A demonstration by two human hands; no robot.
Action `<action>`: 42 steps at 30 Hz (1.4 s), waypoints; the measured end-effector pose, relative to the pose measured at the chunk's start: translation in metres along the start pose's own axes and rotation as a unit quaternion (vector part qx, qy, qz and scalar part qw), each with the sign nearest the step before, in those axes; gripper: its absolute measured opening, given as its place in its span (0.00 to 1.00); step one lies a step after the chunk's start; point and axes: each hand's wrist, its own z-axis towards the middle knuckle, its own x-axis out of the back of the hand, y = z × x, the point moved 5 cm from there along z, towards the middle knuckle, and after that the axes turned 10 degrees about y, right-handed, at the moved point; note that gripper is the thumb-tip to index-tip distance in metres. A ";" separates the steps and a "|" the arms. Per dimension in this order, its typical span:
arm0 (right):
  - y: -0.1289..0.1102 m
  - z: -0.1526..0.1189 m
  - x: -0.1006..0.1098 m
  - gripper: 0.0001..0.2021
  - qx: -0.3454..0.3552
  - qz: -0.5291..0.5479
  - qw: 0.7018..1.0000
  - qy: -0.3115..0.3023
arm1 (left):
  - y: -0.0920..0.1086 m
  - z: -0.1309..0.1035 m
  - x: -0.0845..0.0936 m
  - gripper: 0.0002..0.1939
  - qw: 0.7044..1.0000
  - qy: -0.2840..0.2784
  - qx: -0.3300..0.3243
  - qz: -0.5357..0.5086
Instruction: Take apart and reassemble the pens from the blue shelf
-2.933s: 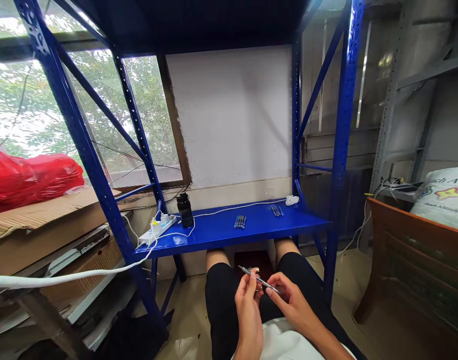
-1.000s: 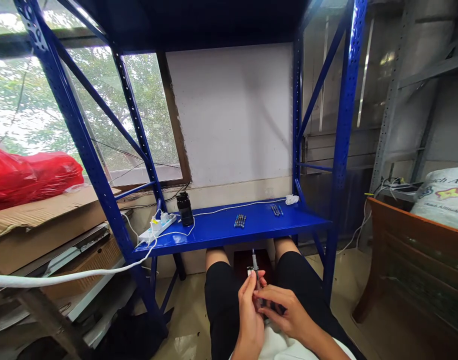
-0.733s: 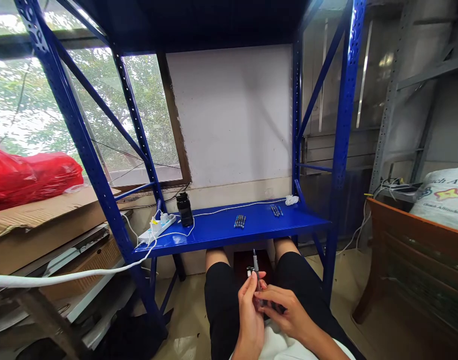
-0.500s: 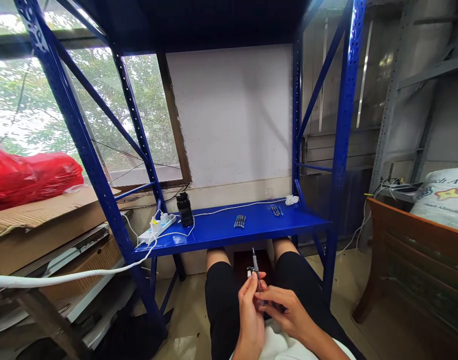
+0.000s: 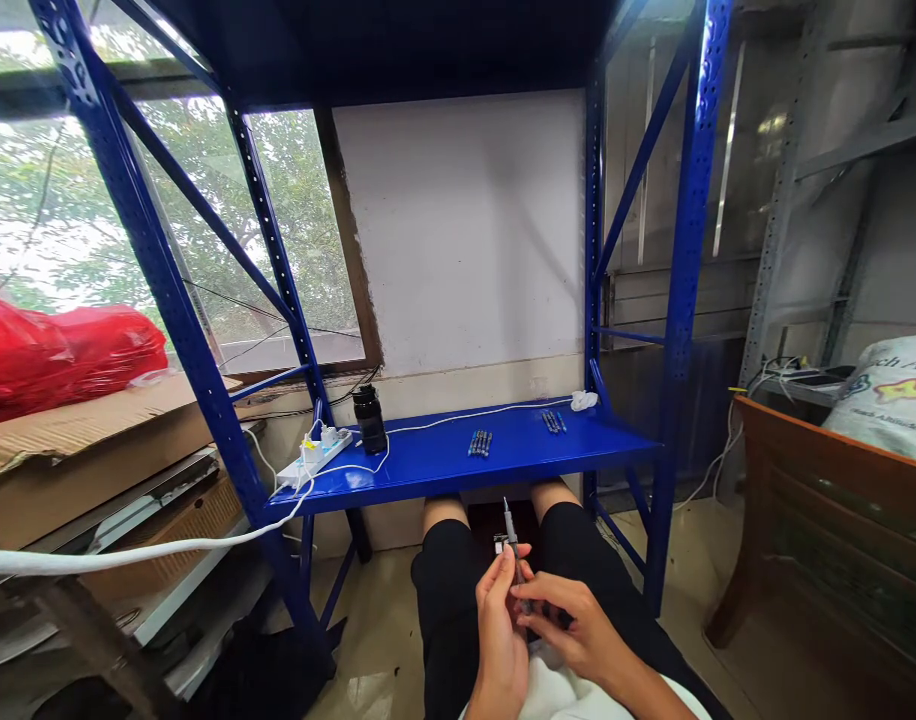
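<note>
Above my lap, both hands are closed around one slim grey pen (image 5: 511, 525), its pointed tip up and leaning slightly left. My left hand (image 5: 498, 620) grips the barrel partway up with thumb and fingers. Just below, my right hand (image 5: 570, 615) pinches the lower end, which the fingers partly hide. On the blue shelf (image 5: 420, 460) in front lies a row of several dark pens (image 5: 480, 443). A second group of similar pens (image 5: 554, 421) lies farther right.
A black bottle (image 5: 369, 418) and a white power strip (image 5: 314, 458) with cables stand at the shelf's left. Crumpled clear plastic (image 5: 584, 400) sits at the right end. Blue rack posts (image 5: 679, 300) flank me. A wooden chair (image 5: 765, 500) is at right, cardboard (image 5: 90, 420) at left.
My knees have moved closer together. Both hands keep nearly the same place and hold on the pen, whose tip leans very slightly more to the left.
</note>
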 end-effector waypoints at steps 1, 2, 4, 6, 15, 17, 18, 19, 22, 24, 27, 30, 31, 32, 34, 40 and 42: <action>0.000 0.000 0.000 0.14 -0.004 0.000 1.000 0.005 | 0.000 0.000 0.000 0.24 1.000 0.007 -0.004 0.004; 0.000 0.002 0.001 0.15 -0.008 0.000 1.000 0.015 | 0.001 0.001 0.000 0.25 1.000 0.013 -0.011 0.007; 0.002 0.010 0.006 0.17 -0.012 -0.003 0.999 0.047 | 0.002 0.003 0.001 0.26 0.999 0.016 -0.029 0.009; 0.008 0.029 0.013 0.17 -0.002 -0.017 0.997 0.076 | 0.003 0.005 0.001 0.27 0.999 0.011 -0.044 0.013; 0.114 0.207 0.041 0.15 -0.042 -0.269 0.961 0.044 | 0.002 0.017 0.018 0.23 0.996 0.068 -0.054 0.001; 0.140 0.233 0.042 0.14 -0.060 -0.309 0.949 0.034 | 0.002 0.018 0.021 0.22 0.995 0.083 -0.060 -0.008; 0.151 0.243 0.041 0.14 -0.066 -0.325 0.943 0.026 | 0.003 0.018 0.023 0.22 0.994 0.089 -0.063 -0.011; 0.162 0.250 0.039 0.15 -0.071 -0.340 0.938 0.018 | 0.003 0.019 0.026 0.22 0.993 0.092 -0.066 -0.013; 0.187 0.264 0.031 0.18 -0.074 -0.370 0.926 -0.010 | 0.004 0.020 0.032 0.22 0.993 0.098 -0.066 -0.012; 0.200 0.270 0.026 0.19 -0.072 -0.384 0.920 -0.029 | 0.004 0.020 0.035 0.23 0.993 0.105 -0.061 -0.011; 0.217 0.275 0.028 0.24 -0.081 -0.411 0.907 -0.037 | 0.002 0.019 0.036 0.24 0.993 0.110 -0.051 -0.009; 0.232 0.277 0.045 0.27 -0.114 -0.457 0.882 -0.006 | 0.002 0.018 0.035 0.24 0.993 0.108 -0.049 -0.006; 0.236 0.276 0.052 0.27 -0.128 -0.473 0.871 0.006 | 0.002 0.018 0.035 0.24 0.993 0.110 -0.051 -0.005; 0.240 0.275 0.059 0.27 -0.140 -0.487 0.862 0.014 | 0.003 0.018 0.035 0.24 0.992 0.111 -0.055 -0.006; 0.247 0.273 0.068 0.26 -0.153 -0.506 0.849 0.018 | 0.005 0.019 0.036 0.24 0.992 0.114 -0.061 -0.009; 0.253 0.270 0.075 0.23 -0.158 -0.530 0.833 0.018 | 0.004 0.020 0.036 0.24 0.992 0.115 -0.052 -0.009; 0.255 0.270 0.077 0.28 -0.167 -0.534 0.828 0.022 | 0.004 0.020 0.036 0.25 0.993 0.109 -0.049 -0.008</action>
